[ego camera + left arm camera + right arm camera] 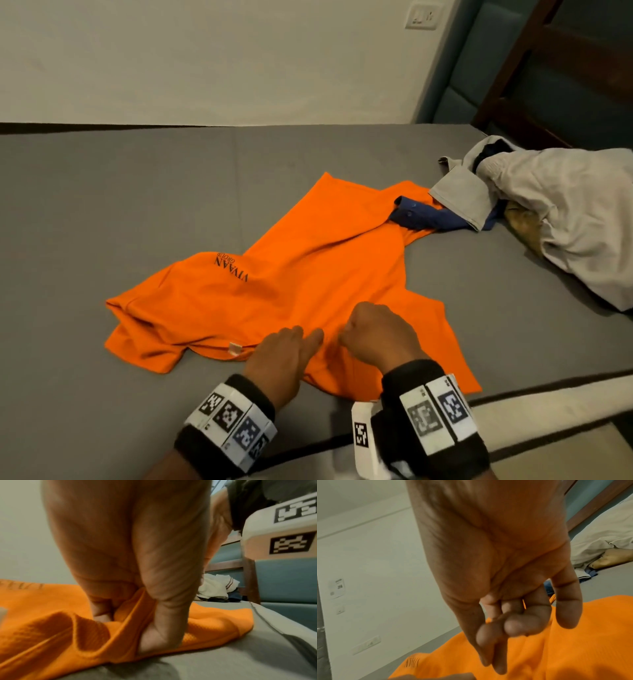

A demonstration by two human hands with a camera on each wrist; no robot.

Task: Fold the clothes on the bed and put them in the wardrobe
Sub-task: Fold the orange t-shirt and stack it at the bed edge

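The head view looks forward and down from above the bed [137,205], taking in both hands and the whole shirt [291,274] beyond them. The left wrist view sits low, just behind the left hand [137,561], facing along it toward the headboard [283,581]. The right wrist view looks down past the right hand [496,574], very near, toward the wall [368,574]. All three share the shirt around the hands.
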